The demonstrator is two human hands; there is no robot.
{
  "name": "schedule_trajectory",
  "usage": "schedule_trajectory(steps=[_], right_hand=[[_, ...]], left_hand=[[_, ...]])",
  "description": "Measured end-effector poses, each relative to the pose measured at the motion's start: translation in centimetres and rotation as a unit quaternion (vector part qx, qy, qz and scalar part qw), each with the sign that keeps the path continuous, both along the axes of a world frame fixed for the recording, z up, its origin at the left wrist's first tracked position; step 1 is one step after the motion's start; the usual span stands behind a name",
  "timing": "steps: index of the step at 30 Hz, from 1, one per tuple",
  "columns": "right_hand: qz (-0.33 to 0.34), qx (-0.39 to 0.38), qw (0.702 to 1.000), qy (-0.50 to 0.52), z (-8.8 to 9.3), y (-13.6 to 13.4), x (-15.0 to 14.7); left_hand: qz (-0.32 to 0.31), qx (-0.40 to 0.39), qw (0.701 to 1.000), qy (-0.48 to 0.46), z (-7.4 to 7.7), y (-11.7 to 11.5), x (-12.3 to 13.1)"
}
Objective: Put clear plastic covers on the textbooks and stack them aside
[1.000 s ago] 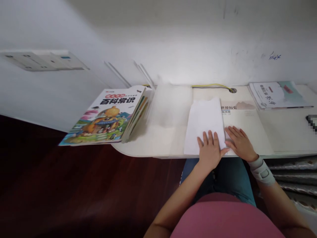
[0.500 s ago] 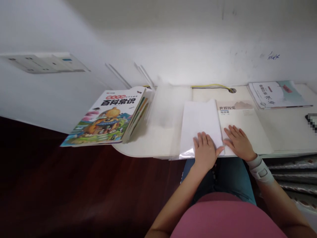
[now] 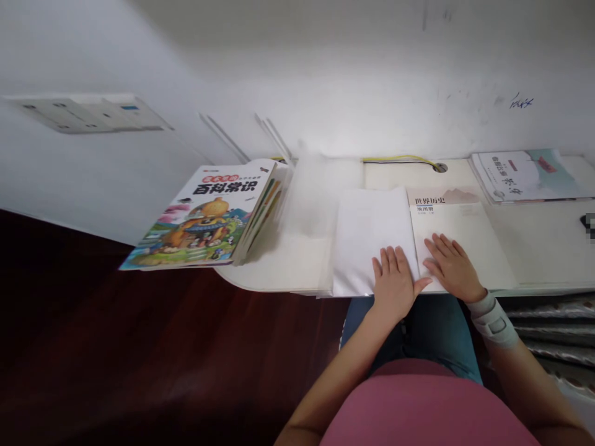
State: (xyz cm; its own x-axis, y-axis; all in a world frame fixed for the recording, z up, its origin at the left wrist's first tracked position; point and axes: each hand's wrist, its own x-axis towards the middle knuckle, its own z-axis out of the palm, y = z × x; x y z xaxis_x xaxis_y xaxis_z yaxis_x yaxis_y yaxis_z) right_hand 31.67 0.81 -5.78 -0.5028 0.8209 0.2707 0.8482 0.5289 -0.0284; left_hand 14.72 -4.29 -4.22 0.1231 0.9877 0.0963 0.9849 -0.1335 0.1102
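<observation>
Smoothing judged in hand: left hand (image 3: 393, 284), grasping nothing, lies flat on the white sheet (image 3: 369, 226) directly left of the atlas (image 3: 460, 222), right hand (image 3: 452, 267) likewise on the atlas; next move appears to need even palm pressure.

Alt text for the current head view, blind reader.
The left hand lies flat on a white sheet, the right hand on the pale book cover beside it, on a white desk. A stack of books sits left; another book lies right.
</observation>
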Motion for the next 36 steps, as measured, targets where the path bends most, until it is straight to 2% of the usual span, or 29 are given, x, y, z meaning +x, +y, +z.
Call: schedule_trajectory(steps=[17, 20, 22, 24, 27, 29, 31, 33, 36], right_hand=[[-0.004, 0.003, 1.0, 0.004, 0.1, 0.0, -0.2], [-0.007, 0.005, 1.0, 0.004, 0.1, 0.0, -0.2], [-0.007, 0.004, 1.0, 0.004, 0.1, 0.0, -0.2], [-0.001, 0.003, 1.0, 0.008, 0.2, 0.0, 0.0], [0.029, -0.001, 0.999, 0.02, 0.4, -0.1, 0.3], [0.063, -0.012, 0.998, 0.027, 0.6, -0.2, 0.4], [0.102, -0.027, 0.994, 0.029, 0.9, -0.3, 0.4], [0.139, -0.038, 0.989, 0.028, 1.1, -0.4, 0.4], [0.185, -0.046, 0.981, 0.026, 1.4, -0.7, 0.4]], left_hand=[[0.03, 0.023, 0.999, 0.033, -0.9, 0.7, -1.1], [-0.014, 0.046, 0.999, -0.007, -0.5, 0.3, -1.7], [-0.047, 0.076, 0.995, -0.042, 0.2, -0.1, -3.1], [-0.006, 0.103, 0.992, -0.066, 0.9, -0.3, -5.5], [0.17, 0.082, 0.979, -0.078, 1.5, -0.3, -9.9], [0.238, 0.033, 0.965, -0.1, 1.6, -0.1, -12.3], [0.243, -0.001, 0.956, -0.162, 1.4, 0.2, -13.8], [0.222, -0.007, 0.941, -0.255, 1.2, 0.3, -14.4], [0.205, -0.015, 0.901, -0.383, 1.2, 0.5, -14.5]])
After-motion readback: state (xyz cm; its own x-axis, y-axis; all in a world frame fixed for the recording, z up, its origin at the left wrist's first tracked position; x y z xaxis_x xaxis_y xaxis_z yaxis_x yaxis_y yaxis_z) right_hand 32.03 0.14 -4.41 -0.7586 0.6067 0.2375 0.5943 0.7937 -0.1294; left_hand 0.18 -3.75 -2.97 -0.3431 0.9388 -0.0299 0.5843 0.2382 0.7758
